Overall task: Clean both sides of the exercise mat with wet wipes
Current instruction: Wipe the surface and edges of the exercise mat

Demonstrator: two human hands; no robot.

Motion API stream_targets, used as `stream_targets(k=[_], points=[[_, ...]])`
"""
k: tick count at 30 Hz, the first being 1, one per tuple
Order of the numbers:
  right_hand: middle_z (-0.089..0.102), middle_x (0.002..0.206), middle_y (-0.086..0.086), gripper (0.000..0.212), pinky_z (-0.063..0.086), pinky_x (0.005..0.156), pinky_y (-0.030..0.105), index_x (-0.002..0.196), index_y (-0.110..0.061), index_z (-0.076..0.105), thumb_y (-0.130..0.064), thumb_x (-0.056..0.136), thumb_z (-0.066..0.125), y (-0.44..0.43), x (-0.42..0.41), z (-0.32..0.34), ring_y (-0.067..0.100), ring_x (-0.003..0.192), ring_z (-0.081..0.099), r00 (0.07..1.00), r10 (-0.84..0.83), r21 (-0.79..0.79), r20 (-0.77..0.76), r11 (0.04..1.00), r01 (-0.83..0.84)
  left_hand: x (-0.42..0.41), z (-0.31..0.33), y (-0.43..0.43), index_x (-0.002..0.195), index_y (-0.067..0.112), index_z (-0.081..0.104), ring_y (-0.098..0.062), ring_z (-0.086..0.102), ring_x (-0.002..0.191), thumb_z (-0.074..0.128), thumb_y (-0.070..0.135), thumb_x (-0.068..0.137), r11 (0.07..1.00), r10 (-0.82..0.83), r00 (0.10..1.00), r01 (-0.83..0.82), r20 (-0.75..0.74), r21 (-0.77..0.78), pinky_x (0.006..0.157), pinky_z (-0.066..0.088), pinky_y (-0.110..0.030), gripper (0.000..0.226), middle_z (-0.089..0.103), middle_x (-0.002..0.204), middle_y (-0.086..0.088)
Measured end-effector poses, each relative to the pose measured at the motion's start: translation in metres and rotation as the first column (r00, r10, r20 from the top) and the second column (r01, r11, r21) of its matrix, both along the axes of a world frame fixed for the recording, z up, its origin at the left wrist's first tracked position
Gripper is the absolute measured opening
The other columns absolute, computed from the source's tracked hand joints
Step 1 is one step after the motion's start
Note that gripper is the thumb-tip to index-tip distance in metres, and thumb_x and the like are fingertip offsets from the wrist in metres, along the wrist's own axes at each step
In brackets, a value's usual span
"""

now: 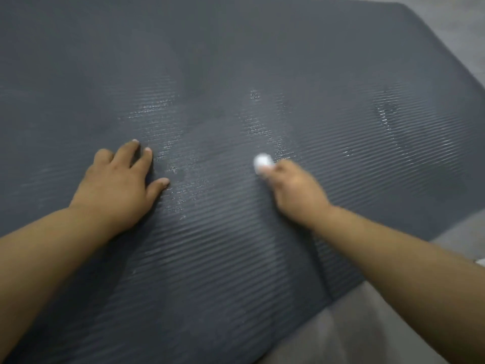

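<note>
1. I see the dark ribbed exercise mat [236, 61] spread on a grey floor [367, 324].
2. The left hand [118, 185] lies flat on it, fingers straight.
3. The right hand [294, 187], well apart from the left, pinches a balled white wet wipe [263, 161] against the mat, near shiny damp streaks [262, 122].

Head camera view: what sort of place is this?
Probably an indoor floor, in a home or a gym; I cannot tell which. A dark ribbed exercise mat lies flat on a grey floor, wet streaks shine on it, and the right hand grips a white wipe.
</note>
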State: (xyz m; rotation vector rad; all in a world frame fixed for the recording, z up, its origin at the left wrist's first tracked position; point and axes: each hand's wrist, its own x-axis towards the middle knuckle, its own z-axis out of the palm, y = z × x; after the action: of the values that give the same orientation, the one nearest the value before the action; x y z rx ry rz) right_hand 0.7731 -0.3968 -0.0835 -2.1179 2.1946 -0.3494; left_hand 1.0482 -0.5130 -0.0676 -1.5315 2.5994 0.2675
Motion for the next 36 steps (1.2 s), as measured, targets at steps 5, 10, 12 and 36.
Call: stream_targets(k=[5, 10, 12, 36], points=[[0.056, 0.085, 0.012, 0.013, 0.034, 0.065, 0.027, 0.087, -0.009, 0.058, -0.005, 0.085, 0.045, -0.034, -0.049, 0.007, 0.029, 0.077, 0.051, 0.619, -0.772, 0.092, 0.149, 0.634, 0.768, 0.003, -0.005, -0.003, 0.142, 0.021, 0.041, -0.037, 0.026, 0.13, 0.022, 0.064, 0.082, 1.0, 0.026, 0.999, -0.026, -0.025, 0.001, 0.11, 0.024, -0.048, 0.076, 0.027, 0.152, -0.006], [0.06, 0.096, 0.006, 0.028, 0.039, 0.075, 0.02, 0.107, -0.009, 0.064, -0.002, 0.082, 0.053, -0.024, 0.099, 0.002, 0.025, 0.093, 0.057, 0.948, -0.066, 0.043, 0.311, 0.998, 0.055, 0.008, -0.005, -0.005, 0.144, 0.027, 0.037, -0.036, 0.01, 0.142, 0.039, 0.042, 0.095, 0.994, 0.089, 0.987, -0.079, -0.135, 0.082, 0.117, 0.01, -0.042, 0.051, 0.007, 0.158, -0.013], [0.061, 0.105, 0.007, 0.045, 0.047, 0.073, 0.025, 0.122, -0.011, 0.06, -0.003, 0.078, 0.058, -0.008, 0.111, 0.0, 0.022, 0.093, 0.057, 0.909, 0.349, -0.011, 0.23, 0.934, -0.356, 0.015, -0.009, -0.011, 0.143, 0.029, 0.04, -0.036, 0.02, 0.139, 0.036, 0.04, 0.095, 0.999, 0.042, 0.992, -0.038, -0.123, 0.033, 0.116, 0.017, -0.044, 0.049, 0.018, 0.156, -0.012], [0.047, 0.082, 0.012, 0.025, 0.032, 0.065, 0.027, 0.064, -0.012, 0.038, -0.004, 0.086, 0.045, -0.124, -0.014, 0.012, 0.026, 0.075, 0.044, 0.737, -0.661, 0.081, 0.14, 0.75, 0.657, 0.044, -0.008, -0.025, 0.139, 0.009, 0.044, -0.039, 0.029, 0.136, 0.041, 0.031, 0.096, 0.994, 0.092, 0.986, -0.098, -0.138, -0.038, 0.114, 0.018, -0.041, 0.048, 0.034, 0.149, -0.017]])
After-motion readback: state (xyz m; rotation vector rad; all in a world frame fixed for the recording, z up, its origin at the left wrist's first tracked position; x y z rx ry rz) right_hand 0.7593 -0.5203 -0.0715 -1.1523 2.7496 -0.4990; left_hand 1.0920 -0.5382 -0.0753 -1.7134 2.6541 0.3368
